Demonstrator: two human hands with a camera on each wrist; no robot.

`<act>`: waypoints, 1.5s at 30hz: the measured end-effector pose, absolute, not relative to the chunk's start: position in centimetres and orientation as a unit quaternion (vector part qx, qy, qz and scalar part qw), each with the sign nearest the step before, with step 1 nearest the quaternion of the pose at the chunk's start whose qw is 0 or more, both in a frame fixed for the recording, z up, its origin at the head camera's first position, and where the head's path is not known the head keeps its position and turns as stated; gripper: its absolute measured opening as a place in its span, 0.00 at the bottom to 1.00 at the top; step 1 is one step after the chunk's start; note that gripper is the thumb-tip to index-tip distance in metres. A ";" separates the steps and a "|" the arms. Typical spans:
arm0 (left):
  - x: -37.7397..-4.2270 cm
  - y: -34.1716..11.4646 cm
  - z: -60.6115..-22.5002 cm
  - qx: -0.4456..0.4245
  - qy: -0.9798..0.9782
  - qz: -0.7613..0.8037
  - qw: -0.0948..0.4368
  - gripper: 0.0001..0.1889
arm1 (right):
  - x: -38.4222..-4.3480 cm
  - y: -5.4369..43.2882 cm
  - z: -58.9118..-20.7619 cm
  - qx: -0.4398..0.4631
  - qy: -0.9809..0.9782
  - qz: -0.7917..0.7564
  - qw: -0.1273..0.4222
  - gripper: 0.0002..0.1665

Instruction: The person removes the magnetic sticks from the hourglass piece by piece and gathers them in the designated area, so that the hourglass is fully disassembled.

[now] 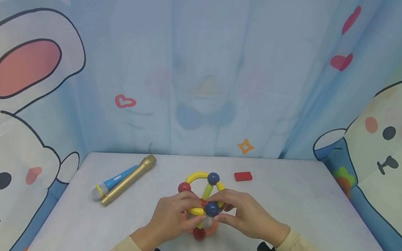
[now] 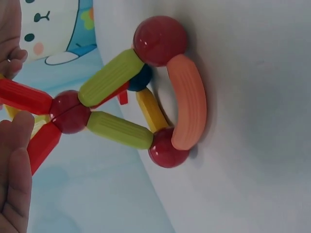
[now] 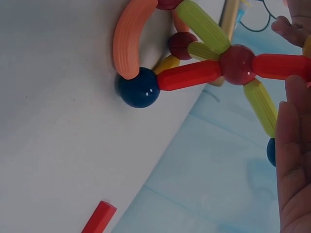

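Observation:
Both hands are at a magnetic ball-and-stick structure standing on the table. The left hand (image 1: 171,215) pinches its upper ring from the left, thumb and fingers around a yellow curved stick (image 1: 196,211). From the right, the right hand (image 1: 247,214) holds the near blue ball (image 1: 211,209) between thumb and fingers. Another blue ball (image 1: 213,178) and a red ball (image 1: 184,187) sit on the ring's far side. In the left wrist view, green sticks (image 2: 119,130) run from a central red ball (image 2: 70,111) to the base, where an orange curved stick (image 2: 188,104) lies.
A gold microphone (image 1: 129,180) and a blue microphone (image 1: 115,181) lie side by side at the table's left. A small red block (image 1: 243,176) lies behind the structure, to the right. A cartoon-printed curtain (image 1: 206,62) hangs behind the white table (image 1: 288,189).

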State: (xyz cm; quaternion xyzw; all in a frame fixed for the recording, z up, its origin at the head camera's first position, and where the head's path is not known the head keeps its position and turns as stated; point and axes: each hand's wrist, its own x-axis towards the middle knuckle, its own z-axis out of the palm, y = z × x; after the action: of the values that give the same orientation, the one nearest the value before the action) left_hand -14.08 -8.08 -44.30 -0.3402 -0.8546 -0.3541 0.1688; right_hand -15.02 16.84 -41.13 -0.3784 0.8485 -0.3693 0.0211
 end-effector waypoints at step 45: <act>-14.7 -9.8 -44.8 -0.397 -0.850 -0.207 0.278 0.13 | -15.0 16.8 -41.0 -0.359 0.858 -0.366 0.041 0.30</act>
State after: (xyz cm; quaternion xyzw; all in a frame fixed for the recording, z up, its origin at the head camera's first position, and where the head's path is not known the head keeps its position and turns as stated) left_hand -14.73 -9.82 -44.77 -0.3973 -0.8496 -0.2073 0.2782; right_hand -15.03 16.81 -40.96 -0.3591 0.8577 -0.3658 0.0406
